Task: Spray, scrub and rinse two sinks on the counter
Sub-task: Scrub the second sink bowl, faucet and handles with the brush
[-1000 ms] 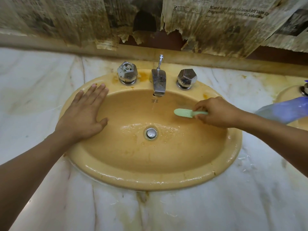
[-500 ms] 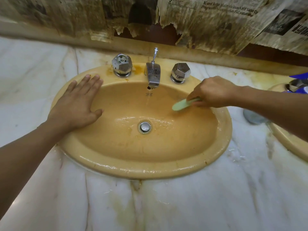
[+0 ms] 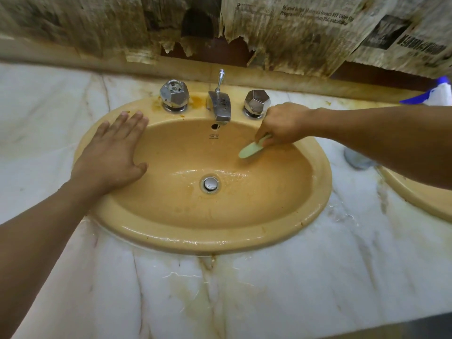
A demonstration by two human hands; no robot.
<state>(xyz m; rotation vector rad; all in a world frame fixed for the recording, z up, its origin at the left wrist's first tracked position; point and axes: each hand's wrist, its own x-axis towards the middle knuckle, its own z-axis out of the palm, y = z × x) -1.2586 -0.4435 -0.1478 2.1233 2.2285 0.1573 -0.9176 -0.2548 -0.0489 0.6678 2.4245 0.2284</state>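
Marble tabletop [image 3: 269,289], wet, carrying yellow sink [image 3: 220,243], fixed and slick; pale green brush [image 3: 249,150], light, probably stiff plastic, on the right inner wall, handle gripped by right hand [image 3: 283,123]; left hand [image 3: 110,155] flat, fingers straight, on left rim.

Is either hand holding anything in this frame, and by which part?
The right hand grips a pale green brush by its handle end, with the head inside the sink. The left hand holds nothing and lies flat on the rim.
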